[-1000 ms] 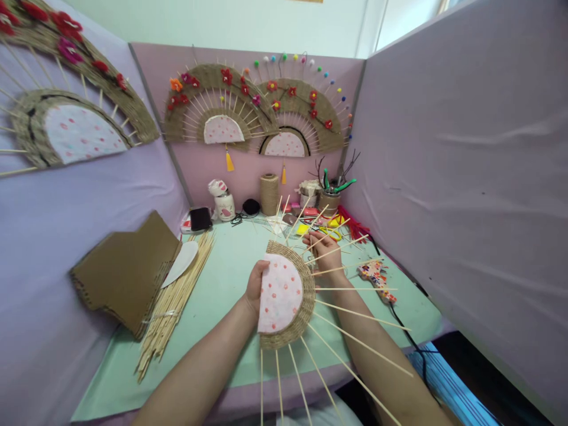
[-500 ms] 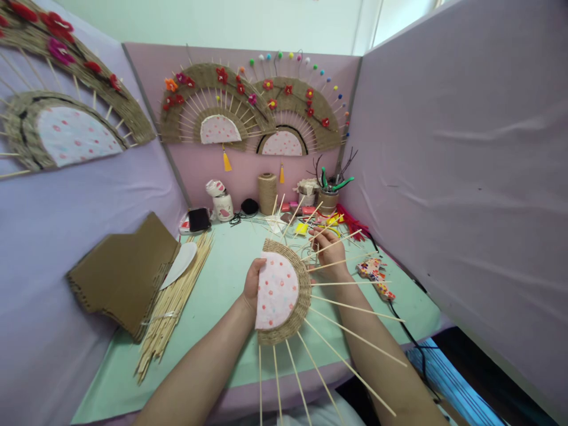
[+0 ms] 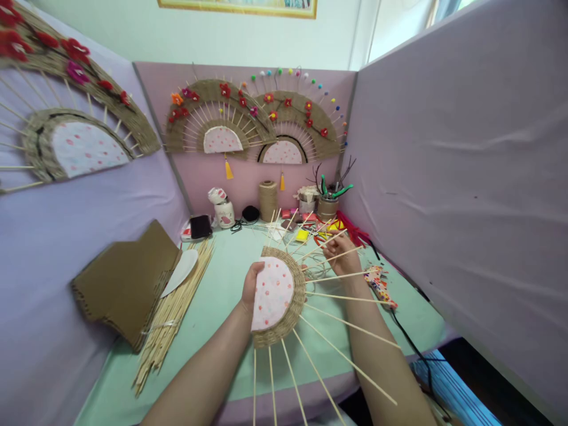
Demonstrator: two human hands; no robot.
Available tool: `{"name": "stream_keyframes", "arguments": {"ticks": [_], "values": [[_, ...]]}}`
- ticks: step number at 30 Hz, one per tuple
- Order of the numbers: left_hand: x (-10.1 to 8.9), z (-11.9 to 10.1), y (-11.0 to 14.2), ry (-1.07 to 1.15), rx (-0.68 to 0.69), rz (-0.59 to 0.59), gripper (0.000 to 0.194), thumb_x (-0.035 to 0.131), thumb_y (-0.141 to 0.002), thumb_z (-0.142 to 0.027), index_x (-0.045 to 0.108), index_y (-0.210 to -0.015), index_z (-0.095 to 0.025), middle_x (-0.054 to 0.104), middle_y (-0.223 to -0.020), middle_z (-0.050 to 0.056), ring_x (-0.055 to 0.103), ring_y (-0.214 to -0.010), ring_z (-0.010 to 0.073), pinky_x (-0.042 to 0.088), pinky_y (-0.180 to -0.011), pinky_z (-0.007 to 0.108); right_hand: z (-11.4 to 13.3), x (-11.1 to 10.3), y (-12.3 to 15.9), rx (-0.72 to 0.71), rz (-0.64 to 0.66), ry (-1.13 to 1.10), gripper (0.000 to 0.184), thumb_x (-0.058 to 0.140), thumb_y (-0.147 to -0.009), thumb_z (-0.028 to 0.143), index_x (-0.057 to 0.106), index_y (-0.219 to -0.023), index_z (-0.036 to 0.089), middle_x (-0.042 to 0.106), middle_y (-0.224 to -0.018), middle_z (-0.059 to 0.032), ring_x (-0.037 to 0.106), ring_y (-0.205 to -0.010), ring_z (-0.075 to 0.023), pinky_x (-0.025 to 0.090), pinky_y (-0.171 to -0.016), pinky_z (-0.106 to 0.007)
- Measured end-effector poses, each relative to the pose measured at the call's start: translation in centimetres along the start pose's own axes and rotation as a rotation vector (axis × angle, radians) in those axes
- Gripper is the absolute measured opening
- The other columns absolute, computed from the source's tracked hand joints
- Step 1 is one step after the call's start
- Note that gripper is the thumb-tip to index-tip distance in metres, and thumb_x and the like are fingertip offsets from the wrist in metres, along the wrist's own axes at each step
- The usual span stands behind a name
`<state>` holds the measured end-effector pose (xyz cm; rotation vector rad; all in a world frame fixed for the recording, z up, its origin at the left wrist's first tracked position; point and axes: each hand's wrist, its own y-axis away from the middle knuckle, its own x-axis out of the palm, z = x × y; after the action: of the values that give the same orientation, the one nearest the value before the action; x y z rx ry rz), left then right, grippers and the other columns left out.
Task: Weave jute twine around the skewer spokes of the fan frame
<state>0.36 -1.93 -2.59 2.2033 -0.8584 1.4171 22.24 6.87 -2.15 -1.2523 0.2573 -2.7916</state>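
Note:
My left hand [image 3: 251, 286] grips the straight edge of a half-made fan [image 3: 277, 296]: a pink dotted half-disc ringed with woven jute, with bamboo sticks fanning out to the right and down. My right hand [image 3: 341, 248] reaches behind those sticks, fingers curled around a thin strand of jute twine [image 3: 313, 270] that loops near the fan's rim.
A jute spool [image 3: 268, 200], a tool cup [image 3: 328, 206] and small craft bits crowd the table's back. A patterned glue gun [image 3: 379, 285] lies right of the fan. Bamboo sticks [image 3: 175, 305] and stacked cardboard [image 3: 126, 278] lie left. Finished fans [image 3: 251, 121] hang on the partitions.
My right hand has moved a little right and away from the fan's rim, drawing twine. The fan has shifted slightly left. The camera has tilted upward.

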Motion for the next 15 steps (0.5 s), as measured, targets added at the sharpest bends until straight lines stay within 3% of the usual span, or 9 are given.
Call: {"name": "stream_keyframes", "arguments": {"ticks": [4, 8, 11, 15], "values": [[-0.1, -0.4, -0.2, 0.034, 0.016, 0.023, 0.067, 0.040, -0.077, -0.043, 0.047, -0.129, -0.001, 0.062, -0.118, 0.023, 0.061, -0.104, 0.0352, 0.042, -0.091, 0.052, 1.3, -0.6, 0.4, -0.020, 0.085, -0.080, 0.016, 0.072, -0.067, 0.021, 0.061, -0.079, 0.022, 0.040, -0.052, 0.0093, 0.032, -0.040, -0.0021, 0.028, -0.034, -0.010], [-0.5, -0.6, -0.2, 0.054, -0.026, 0.056, 0.065, 0.039, -0.078, -0.040, 0.047, -0.128, 0.000, 0.064, -0.114, 0.023, 0.063, -0.100, 0.0337, 0.045, -0.088, 0.048, 1.7, -0.6, 1.0, -0.014, 0.151, -0.186, 0.014, 0.072, -0.069, 0.019, 0.062, -0.077, 0.023, 0.050, -0.060, 0.0079, 0.031, -0.041, -0.0012, 0.030, -0.034, -0.008], [-0.9, -0.7, -0.2, 0.025, -0.055, 0.056, 0.062, 0.040, -0.078, -0.037, 0.050, -0.125, 0.003, 0.067, -0.107, 0.024, 0.064, -0.096, 0.0334, 0.046, -0.086, 0.045, 1.6, -0.6, 1.1, -0.038, 0.146, -0.253, 0.017, 0.074, -0.066, 0.016, 0.063, -0.076, 0.024, 0.059, -0.069, 0.0069, 0.032, -0.043, -0.0008, 0.031, -0.034, -0.008], [-1.7, -1.0, -0.4, -0.044, -0.029, -0.044, 0.057, 0.042, -0.078, -0.036, 0.054, -0.119, 0.002, 0.068, -0.104, 0.022, 0.065, -0.096, 0.0314, 0.045, -0.087, 0.041, 1.8, -0.6, 0.8, -0.091, 0.086, -0.215, 0.019, 0.075, -0.063, 0.014, 0.064, -0.073, 0.026, 0.062, -0.070, 0.0065, 0.032, -0.044, -0.0024, 0.030, -0.034, -0.011]]}}
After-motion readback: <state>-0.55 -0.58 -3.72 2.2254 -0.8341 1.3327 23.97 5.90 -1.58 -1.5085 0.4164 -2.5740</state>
